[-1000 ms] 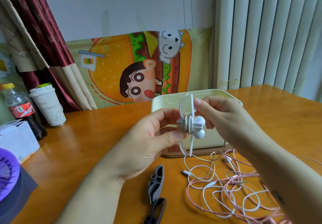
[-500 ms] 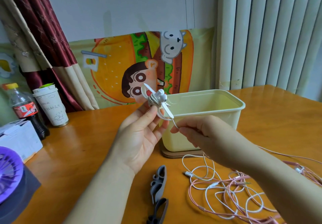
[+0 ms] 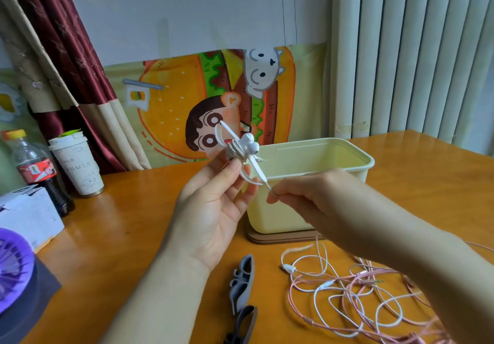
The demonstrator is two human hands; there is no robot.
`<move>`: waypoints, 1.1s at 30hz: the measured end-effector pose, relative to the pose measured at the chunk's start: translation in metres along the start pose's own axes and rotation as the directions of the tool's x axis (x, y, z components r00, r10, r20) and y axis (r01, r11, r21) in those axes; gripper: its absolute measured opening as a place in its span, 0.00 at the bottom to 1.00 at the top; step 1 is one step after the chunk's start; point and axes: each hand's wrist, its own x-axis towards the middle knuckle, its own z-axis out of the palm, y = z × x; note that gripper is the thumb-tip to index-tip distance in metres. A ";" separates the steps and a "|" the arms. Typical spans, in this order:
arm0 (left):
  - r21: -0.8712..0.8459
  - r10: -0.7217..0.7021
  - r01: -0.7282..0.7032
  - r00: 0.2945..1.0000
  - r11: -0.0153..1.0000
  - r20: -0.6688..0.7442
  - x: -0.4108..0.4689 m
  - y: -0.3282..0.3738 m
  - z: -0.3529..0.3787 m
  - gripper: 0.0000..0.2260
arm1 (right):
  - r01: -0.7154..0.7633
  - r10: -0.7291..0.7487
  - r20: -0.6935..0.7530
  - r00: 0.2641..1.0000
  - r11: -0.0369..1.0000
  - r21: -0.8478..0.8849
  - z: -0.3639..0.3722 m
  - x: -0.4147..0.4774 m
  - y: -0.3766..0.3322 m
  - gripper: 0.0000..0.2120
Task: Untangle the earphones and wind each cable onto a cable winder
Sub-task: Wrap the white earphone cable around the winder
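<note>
- A person's left hand (image 3: pixel 213 210) pinches a white earphone bundle (image 3: pixel 240 148) between thumb and fingertips. It is raised at the left end of the cream tub (image 3: pixel 369 166), above its rim. The cable is coiled round a winder, with two earbuds on top.
- The right hand (image 3: pixel 315 196), in front of the tub, pinches the loose cable end (image 3: pixel 263 180) running down from the bundle, its fingers curled.
- A tangle of pink and white cables (image 3: pixel 361 295) lies on the wooden table (image 3: pixel 120 236) in front of the tub, partly under the right forearm.
- A grey winder (image 3: pixel 242 282) and a darker winder (image 3: pixel 244 322) lie in front of the tub, toward its left.
- A cola bottle (image 3: pixel 34 167), a paper cup (image 3: pixel 77 164) and a white box (image 3: pixel 29 215) stand well left of the tub.
</note>
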 end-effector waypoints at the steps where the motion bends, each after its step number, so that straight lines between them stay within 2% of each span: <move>1: 0.040 0.021 -0.021 1.000 0.999 0.008 -0.001 0.000 0.000 0.16 | 0.015 -0.015 -0.001 1.000 1.000 -0.018 -0.004 -0.001 -0.002 0.10; 5: 0.179 0.059 -0.067 0.997 0.982 0.046 -0.005 -0.007 0.004 0.17 | 0.053 -0.052 0.023 0.998 0.998 -0.028 -0.009 -0.005 -0.009 0.11; 7: 0.198 0.070 -0.079 0.996 0.977 0.054 -0.006 -0.011 0.005 0.15 | 0.038 -0.037 0.029 0.999 0.998 -0.040 -0.012 -0.006 -0.011 0.11; 9: 0.313 0.109 -0.124 0.992 0.941 0.066 -0.007 -0.014 0.005 0.13 | 0.025 -0.025 0.022 0.999 0.999 -0.032 -0.015 -0.007 -0.012 0.10; 13: 0.692 0.223 -0.269 0.962 0.670 0.158 -0.004 -0.017 -0.004 0.15 | -0.029 0.041 -0.095 0.995 0.992 0.126 -0.025 -0.007 -0.006 0.11; 17: 0.823 0.114 -0.254 0.967 0.508 0.228 -0.005 -0.022 -0.007 0.14 | -0.154 0.212 -0.083 0.974 0.882 0.445 -0.026 -0.004 0.010 0.13; 21: 0.805 -0.029 -0.222 0.958 0.551 0.285 -0.009 -0.019 -0.004 0.15 | -0.172 0.262 -0.148 0.954 0.878 0.446 -0.023 -0.002 0.024 0.16; 26: 0.789 -0.057 -0.228 0.947 0.571 0.315 -0.009 -0.017 -0.004 0.15 | -0.126 0.250 -0.210 0.945 0.874 0.470 -0.022 0.000 0.027 0.18; 29: 0.743 -0.070 -0.235 0.933 0.626 0.354 -0.011 -0.014 -0.002 0.13 | -0.121 0.275 -0.240 0.931 0.854 0.506 -0.019 0.002 0.031 0.20; 31: 0.703 -0.088 -0.232 0.918 0.672 0.387 -0.012 -0.012 0.000 0.14 | -0.126 0.300 -0.196 0.934 0.786 0.606 -0.014 0.002 0.031 0.20; 33: 0.625 -0.096 -0.213 0.901 0.751 0.423 -0.015 -0.011 0.003 0.13 | -0.165 0.329 -0.061 0.942 0.617 0.770 -0.001 0.002 0.027 0.15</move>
